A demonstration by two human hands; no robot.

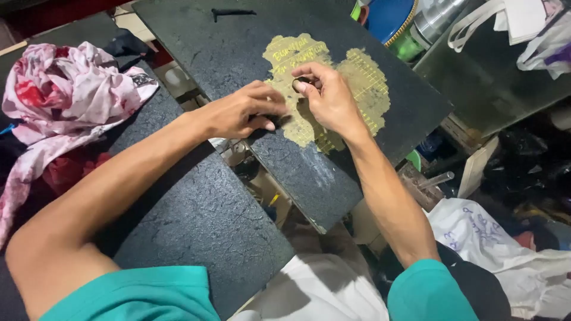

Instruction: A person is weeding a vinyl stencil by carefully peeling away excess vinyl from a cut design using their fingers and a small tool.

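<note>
Looked like a small, cramped workshop, maybe a craft or printing corner. A worn black surface (pixel 392 113) had its coating scraped down to a yellowish gridded patch (pixel 363 80). Clutter crowded around it: crumpled pink cloth (pixel 65 89), white plastic bags (pixel 493 249), a blue drum (pixel 386 16) and a metal container (pixel 437 16) behind.

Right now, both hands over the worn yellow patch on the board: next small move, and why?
Probably bring the small dark ring down onto the worn yellow patch. The right hand pinches it just above the black board, and the left hand presses something dark, unclear, beside it.
</note>
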